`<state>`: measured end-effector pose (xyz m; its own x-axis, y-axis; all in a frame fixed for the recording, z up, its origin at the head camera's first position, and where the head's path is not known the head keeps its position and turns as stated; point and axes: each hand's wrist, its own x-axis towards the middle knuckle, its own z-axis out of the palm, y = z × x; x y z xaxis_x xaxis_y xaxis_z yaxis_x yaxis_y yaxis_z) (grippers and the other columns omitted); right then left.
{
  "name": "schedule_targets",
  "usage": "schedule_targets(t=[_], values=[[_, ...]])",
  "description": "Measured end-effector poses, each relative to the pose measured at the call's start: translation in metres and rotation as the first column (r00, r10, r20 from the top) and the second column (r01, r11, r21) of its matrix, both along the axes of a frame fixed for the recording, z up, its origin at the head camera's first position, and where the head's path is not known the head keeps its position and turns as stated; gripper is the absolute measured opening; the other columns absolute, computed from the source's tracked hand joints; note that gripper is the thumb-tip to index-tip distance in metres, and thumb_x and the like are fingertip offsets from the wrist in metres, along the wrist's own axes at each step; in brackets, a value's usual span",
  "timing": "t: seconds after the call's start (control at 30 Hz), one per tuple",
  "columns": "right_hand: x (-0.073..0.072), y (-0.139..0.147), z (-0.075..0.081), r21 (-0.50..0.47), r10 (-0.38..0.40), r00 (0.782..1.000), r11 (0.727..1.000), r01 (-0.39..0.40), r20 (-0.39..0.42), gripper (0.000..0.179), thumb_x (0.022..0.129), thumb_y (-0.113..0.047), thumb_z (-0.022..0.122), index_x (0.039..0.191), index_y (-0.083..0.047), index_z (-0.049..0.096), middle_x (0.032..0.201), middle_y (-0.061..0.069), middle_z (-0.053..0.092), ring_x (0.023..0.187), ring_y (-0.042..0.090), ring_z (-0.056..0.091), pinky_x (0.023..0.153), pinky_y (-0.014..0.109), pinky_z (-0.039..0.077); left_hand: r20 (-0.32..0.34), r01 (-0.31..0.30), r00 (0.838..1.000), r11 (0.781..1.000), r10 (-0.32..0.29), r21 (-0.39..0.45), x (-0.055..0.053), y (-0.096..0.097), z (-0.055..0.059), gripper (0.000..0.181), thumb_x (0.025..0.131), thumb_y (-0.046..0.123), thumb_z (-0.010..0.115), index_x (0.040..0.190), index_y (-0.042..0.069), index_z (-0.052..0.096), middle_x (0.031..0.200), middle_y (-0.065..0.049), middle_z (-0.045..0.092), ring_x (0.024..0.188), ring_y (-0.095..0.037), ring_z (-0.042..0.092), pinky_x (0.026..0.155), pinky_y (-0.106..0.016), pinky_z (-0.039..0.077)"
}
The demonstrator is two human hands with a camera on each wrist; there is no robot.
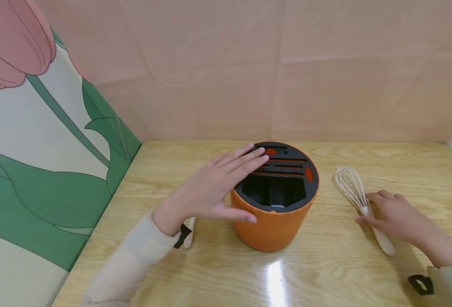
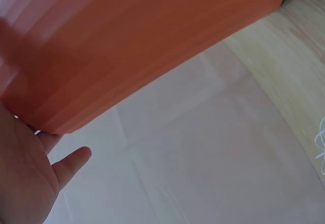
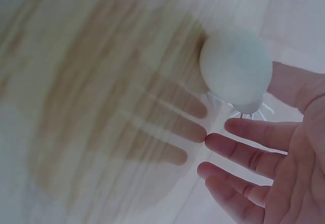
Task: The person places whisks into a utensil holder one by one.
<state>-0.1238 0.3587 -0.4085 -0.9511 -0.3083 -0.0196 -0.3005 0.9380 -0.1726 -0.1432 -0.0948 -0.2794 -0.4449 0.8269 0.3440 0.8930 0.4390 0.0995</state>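
Note:
An orange utensil holder [image 1: 272, 228] with a black slotted top [image 1: 291, 166] stands upright on the table. My left hand [image 1: 214, 185] lies over the left side of its top, fingers straight and thumb spread in front. In the left wrist view, the holder's ribbed orange wall [image 2: 152, 41] fills the upper part, beside the left hand [image 2: 25, 168]. At the right, a whisk [image 1: 350, 187] with a pale handle [image 1: 383, 243] lies on the table. My right hand [image 1: 402, 217] is around the handle, thumb on one side. Its fingers [image 3: 249, 150] look extended, apart from the handle's rounded end [image 3: 236, 64].
Another pale handle [image 1: 189, 234] lies on the wooden table [image 1: 218, 273] beside the left wrist, its other part hidden by the arm. A pinkish sheet [image 1: 226, 85] hangs behind the table. A flower-patterned panel [image 1: 56, 192] borders the left side.

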Motion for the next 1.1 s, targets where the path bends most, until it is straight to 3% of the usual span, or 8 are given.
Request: schedule_targets(t=[0.2, 0.3, 0.37, 0.47, 0.83, 1.1], values=[[0.0, 0.0, 0.0, -0.011, 0.012, 1.0, 1.0, -0.012, -0.019, 0.067, 0.078, -0.036, 0.083, 0.112, 0.017, 0.062, 0.102, 0.033, 0.064, 0.095, 0.049, 0.062, 0.083, 0.061, 0.045, 0.0, 0.032, 0.999, 0.999, -0.032, 0.029, -0.001, -0.001, -0.003, 0.106, 0.077, 0.065, 0.073, 0.158, 0.015, 0.026, 0.164, -0.003, 0.028, 0.155, -0.019, 0.018, 0.122, -0.043, 0.03], [-0.001, 0.0, 0.001, -0.059, 0.02, 1.0, 0.998, -0.021, -0.012, 0.047, 0.079, -0.029, 0.084, 0.099, 0.01, 0.067, 0.087, 0.019, 0.065, 0.076, 0.029, 0.062, 0.07, 0.042, 0.051, -0.001, 0.045, 0.999, 0.998, -0.045, 0.042, -0.002, 0.0, -0.004, 0.103, 0.078, 0.063, 0.074, 0.156, 0.012, 0.031, 0.164, -0.006, 0.029, 0.155, -0.021, 0.019, 0.124, -0.038, 0.026], [-0.002, 0.0, 0.002, -0.086, 0.023, 1.0, 0.996, -0.024, -0.011, 0.031, 0.079, -0.024, 0.083, 0.089, 0.003, 0.069, 0.08, 0.007, 0.064, 0.068, 0.014, 0.054, 0.059, 0.03, 0.047, 0.0, 0.052, 0.999, 0.997, -0.052, 0.051, -0.002, 0.0, -0.005, 0.102, 0.078, 0.061, 0.075, 0.155, 0.01, 0.033, 0.164, -0.007, 0.029, 0.155, -0.022, 0.019, 0.124, -0.036, 0.025], [-0.003, 0.002, 0.003, -0.105, 0.009, 1.0, 0.994, -0.007, 0.019, 0.021, 0.083, -0.02, 0.08, 0.085, -0.003, 0.068, 0.073, -0.002, 0.061, 0.063, 0.006, 0.045, 0.054, 0.024, 0.04, -0.001, 0.059, 0.998, 0.996, -0.059, 0.062, -0.003, 0.0, -0.005, 0.101, 0.078, 0.06, 0.076, 0.155, 0.009, 0.034, 0.163, -0.008, 0.029, 0.155, -0.023, 0.019, 0.125, -0.035, 0.024], [-0.007, 0.013, 0.006, -0.11, -0.061, 0.991, 0.991, 0.074, 0.116, 0.035, 0.087, -0.023, 0.076, 0.101, 0.009, 0.07, 0.078, 0.0, 0.067, 0.068, 0.01, 0.054, 0.059, 0.029, 0.045, -0.001, 0.074, 0.997, 0.994, -0.075, 0.08, -0.003, -0.001, -0.006, 0.101, 0.077, 0.058, 0.077, 0.154, 0.007, 0.036, 0.163, -0.009, 0.031, 0.154, -0.024, 0.021, 0.125, -0.034, 0.023], [-0.009, 0.015, 0.005, -0.14, -0.074, 0.987, 0.986, 0.094, 0.142, 0.039, 0.088, -0.025, 0.075, 0.103, 0.011, 0.069, 0.079, 0.0, 0.068, 0.067, 0.002, 0.051, 0.058, 0.025, 0.043, -0.004, 0.072, 0.997, 0.993, -0.072, 0.092, -0.004, 0.001, -0.009, 0.102, 0.076, 0.057, 0.078, 0.154, 0.007, 0.036, 0.162, -0.01, 0.032, 0.154, -0.024, 0.02, 0.125, -0.033, 0.023]])
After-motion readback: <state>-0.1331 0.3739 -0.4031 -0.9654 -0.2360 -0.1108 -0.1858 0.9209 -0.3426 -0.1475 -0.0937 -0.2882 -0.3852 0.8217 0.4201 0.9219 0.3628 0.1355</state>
